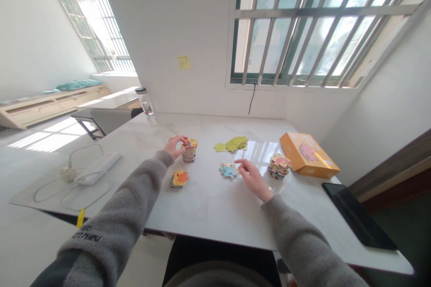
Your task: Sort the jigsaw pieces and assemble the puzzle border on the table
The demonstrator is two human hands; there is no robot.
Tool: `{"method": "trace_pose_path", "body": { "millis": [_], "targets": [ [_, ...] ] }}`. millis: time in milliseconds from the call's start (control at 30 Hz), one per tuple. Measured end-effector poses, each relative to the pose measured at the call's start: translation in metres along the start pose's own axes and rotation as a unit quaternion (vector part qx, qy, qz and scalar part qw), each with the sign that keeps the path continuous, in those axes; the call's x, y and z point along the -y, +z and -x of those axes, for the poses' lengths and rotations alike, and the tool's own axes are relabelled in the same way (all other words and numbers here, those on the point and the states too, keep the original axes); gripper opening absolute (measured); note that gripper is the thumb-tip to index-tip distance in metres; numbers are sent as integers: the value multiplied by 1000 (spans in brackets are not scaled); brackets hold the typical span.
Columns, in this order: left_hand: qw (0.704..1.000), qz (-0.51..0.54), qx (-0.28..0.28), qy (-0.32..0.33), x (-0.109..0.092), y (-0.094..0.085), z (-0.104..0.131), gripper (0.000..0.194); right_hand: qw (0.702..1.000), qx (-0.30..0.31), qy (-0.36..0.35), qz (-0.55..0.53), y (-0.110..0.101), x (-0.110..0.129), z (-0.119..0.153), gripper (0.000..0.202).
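Cardboard puzzle pieces mid-sorting on the white table (208,206): left hand (174,145) pinches the top of the tall stack (189,151), right hand (253,178), fingers loosely spread, touches the blue cluster (229,170); lifting one piece cleanly seemingly comes next.

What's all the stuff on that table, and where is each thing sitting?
table: one, white marble-look, fills the foreground
puzzle stack: one, multicoloured, under the left fingertips
second puzzle stack: one, multicoloured, beside the box
orange box: one, far right
yellow-green pieces: a loose cluster, far centre
blue pieces: small joined group, by the right fingertips
orange-yellow pieces: small group, near left
power strip: one, white, left edge
bottle: one, clear, far left
dark tablet: one, right edge
left hand: touching the stack
right hand: open, beside the blue pieces
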State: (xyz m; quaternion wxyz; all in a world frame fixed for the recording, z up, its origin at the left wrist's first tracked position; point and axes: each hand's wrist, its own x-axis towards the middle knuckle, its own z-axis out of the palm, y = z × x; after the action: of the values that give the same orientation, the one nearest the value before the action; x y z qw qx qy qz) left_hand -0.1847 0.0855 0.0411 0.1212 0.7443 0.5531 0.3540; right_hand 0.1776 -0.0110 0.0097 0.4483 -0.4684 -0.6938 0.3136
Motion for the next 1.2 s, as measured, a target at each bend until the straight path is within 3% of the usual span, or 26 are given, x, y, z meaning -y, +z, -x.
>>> {"method": "trace_pose_path", "body": {
  "millis": [233,400,500,567,700,867,1033,1200],
  "targets": [
    [999,-7,4,31,-5,-6,4,25,1000,-4,0,2,0,-1,0,29],
    [994,-61,-49,75,-44,0,11,22,1000,-1,1,2,0,-3,-1,30],
    [989,-81,-45,119,-80,21,23,19,1000,-1,2,10,0,-5,-1,31],
    [989,-72,-1,133,-104,43,35,21,1000,-4,4,18,0,-7,-2,31],
    [991,-63,75,89,-136,90,57,25,999,-10,6,33,-1,-10,-2,30],
    [987,-94,119,50,-137,123,66,32,999,-6,1,53,-1,-13,-3,30],
    [986,-85,136,43,-126,129,64,25,996,-5,-29,82,1,-15,-4,29],
    [992,-41,106,59,-119,133,64,24,992,7,-56,114,1,-15,-3,26]
  ]
}}
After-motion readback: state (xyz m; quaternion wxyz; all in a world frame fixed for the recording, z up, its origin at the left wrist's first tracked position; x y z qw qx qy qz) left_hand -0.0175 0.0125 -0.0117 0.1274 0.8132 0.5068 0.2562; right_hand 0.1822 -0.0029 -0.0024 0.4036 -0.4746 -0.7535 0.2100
